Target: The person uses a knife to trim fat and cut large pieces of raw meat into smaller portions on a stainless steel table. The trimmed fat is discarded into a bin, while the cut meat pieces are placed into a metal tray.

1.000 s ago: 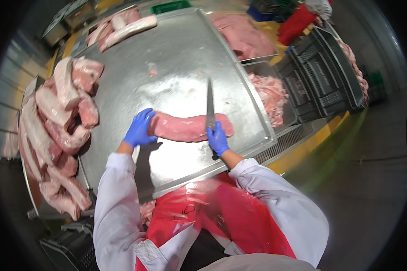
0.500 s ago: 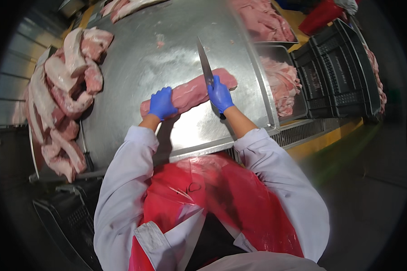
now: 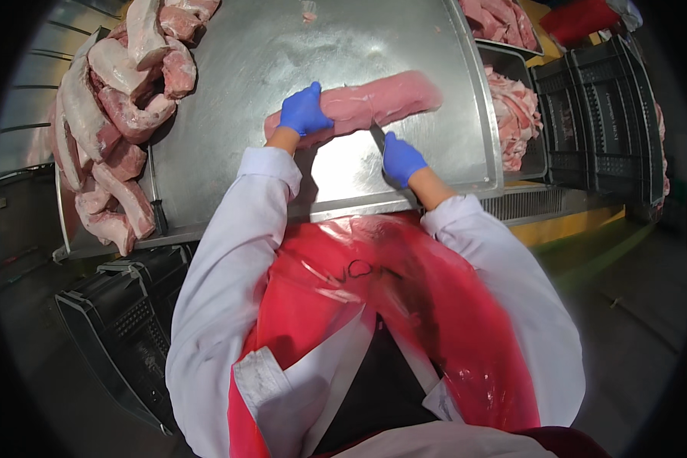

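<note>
A long pink pork loin (image 3: 397, 95) lies slantwise on a steel work table (image 3: 240, 99). My left hand (image 3: 305, 111), in a blue glove, is wrapped over the loin's left end and presses on it. My right hand (image 3: 401, 159), also gloved in blue, is closed round a knife (image 3: 378, 137) just on the near side of the loin. The knife's tip end meets the meat's near edge around its middle; how deep it goes I cannot tell. The handle is mostly hidden by my fingers.
Many pale, fatty meat pieces (image 3: 118, 103) are heaped at the table's left. Beyond the right edge stand a bin of trimmings (image 3: 514, 114), a tray of meat (image 3: 500, 21) and black crates (image 3: 599, 114). Another black crate (image 3: 122, 320) sits low at my left.
My right hand has drawn the knife back toward me, from across the loin to its near edge. My left hand still holds the left end. The whole view has shifted.
</note>
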### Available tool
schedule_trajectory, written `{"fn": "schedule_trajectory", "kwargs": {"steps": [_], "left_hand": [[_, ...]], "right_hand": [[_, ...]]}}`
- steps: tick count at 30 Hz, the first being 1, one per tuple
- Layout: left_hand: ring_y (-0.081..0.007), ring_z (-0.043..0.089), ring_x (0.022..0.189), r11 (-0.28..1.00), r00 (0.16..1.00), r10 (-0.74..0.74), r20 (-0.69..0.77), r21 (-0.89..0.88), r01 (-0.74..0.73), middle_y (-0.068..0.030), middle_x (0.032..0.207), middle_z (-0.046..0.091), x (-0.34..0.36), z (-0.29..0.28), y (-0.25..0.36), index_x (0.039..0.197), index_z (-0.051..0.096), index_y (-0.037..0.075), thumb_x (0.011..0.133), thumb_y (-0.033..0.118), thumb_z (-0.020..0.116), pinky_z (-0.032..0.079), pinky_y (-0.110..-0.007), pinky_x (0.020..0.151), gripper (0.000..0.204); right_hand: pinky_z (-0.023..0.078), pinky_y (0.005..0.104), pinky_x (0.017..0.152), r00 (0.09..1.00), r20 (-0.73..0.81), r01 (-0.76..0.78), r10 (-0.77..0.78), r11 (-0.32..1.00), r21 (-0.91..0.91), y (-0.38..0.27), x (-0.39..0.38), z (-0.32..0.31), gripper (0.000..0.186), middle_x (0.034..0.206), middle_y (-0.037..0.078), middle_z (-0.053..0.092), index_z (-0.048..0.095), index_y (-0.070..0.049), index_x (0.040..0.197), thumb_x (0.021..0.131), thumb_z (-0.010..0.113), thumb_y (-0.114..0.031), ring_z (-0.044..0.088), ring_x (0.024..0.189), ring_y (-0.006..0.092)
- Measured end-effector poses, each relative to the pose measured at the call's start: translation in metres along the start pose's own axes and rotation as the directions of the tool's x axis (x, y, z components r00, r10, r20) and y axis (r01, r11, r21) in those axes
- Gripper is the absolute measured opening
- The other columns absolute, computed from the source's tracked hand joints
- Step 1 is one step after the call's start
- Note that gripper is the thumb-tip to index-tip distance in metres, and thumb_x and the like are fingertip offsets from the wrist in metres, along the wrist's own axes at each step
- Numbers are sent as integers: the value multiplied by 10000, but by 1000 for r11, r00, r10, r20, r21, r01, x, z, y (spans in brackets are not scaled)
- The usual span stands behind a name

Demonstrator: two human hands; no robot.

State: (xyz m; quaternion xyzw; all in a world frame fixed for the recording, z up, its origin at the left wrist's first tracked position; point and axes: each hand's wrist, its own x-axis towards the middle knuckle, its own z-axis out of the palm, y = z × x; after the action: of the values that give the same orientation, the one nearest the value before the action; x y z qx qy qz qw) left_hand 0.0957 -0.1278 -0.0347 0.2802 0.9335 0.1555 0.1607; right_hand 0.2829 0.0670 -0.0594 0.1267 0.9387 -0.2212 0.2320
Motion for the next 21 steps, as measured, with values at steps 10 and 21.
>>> {"fn": "schedule_trajectory", "kwargs": {"steps": [10,21], "left_hand": [[-442,644,1088,970,987,-156,-30,-195,147,-227,1159,673,13,1,-37,1204,519,53,676,463,836,515,-495,926,739],[-401,592,1222,749,988,-84,-130,-663,-24,-255,1321,593,143,46,-64,1374,440,-15,750,514,804,481,-449,1023,896]], "right_hand": [[516,544,885,996,-87,19,-10,994,110,26,19,34,338,1092,307,667,491,15,1256,986,396,-164,654,1011,473],[489,258,462,856,-342,305,387,157,939,72,70,2,230,775,62,577,467,-4,1201,993,556,-41,548,538,108]]}}
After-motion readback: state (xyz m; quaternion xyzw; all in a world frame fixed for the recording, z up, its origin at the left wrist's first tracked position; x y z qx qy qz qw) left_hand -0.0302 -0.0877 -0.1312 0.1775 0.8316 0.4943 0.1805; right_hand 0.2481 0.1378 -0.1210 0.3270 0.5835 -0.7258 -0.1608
